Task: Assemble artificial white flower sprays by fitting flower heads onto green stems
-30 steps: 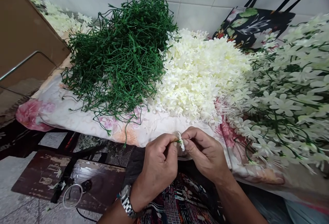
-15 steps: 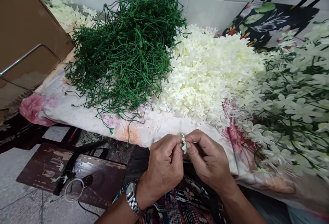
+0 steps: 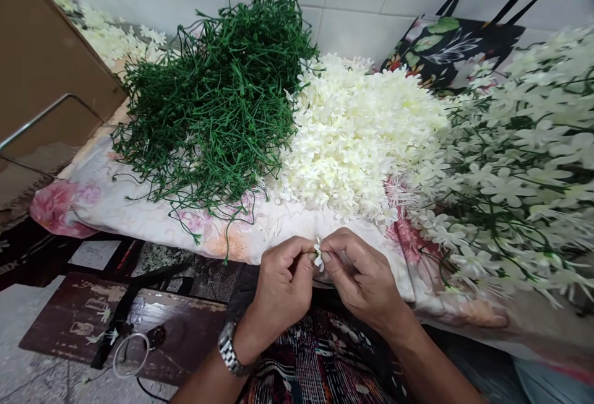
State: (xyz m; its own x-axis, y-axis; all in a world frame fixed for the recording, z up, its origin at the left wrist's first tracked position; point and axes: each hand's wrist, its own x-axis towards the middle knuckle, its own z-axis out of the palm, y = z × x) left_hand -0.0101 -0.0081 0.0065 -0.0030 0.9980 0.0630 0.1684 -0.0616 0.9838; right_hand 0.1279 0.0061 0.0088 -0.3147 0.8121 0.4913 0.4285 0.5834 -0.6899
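My left hand and my right hand meet at the front edge of a floral cloth. Both pinch one small white artificial flower between thumb and fingers. A silver wristwatch sits on my left wrist. Behind the hands lies a heap of loose white flowers. To its left is a big tangle of green plastic stems. On the right lie stems with white flowers fitted on them.
A black floral bag leans on the tiled wall at the back right. A brown board with a metal bar stands at the left. On the floor lie a dark wooden board and a clear ring.
The hands stay together on the small flower, with only slight finger shifts. The camera view swayed a little to the side and back.
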